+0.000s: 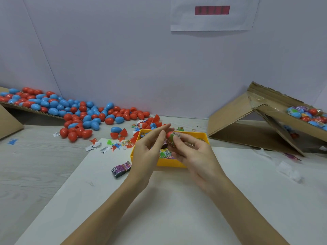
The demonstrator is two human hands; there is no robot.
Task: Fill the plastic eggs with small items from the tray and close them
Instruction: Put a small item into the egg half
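Above the yellow tray of small packets, my right hand pinches a red plastic egg with a green and printed wrap around it. My left hand is beside it on the left, fingers straight and pointing up to the right, fingertips close to the egg. Whether they touch it I cannot tell. A large heap of red and blue eggs lies at the back left, spilling off a cardboard flap.
A tilted cardboard box at the right holds wrapped eggs. Small toy figures, paper scraps and open egg halves lie left of the tray. A banded bundle of packets sits on the white sheet.
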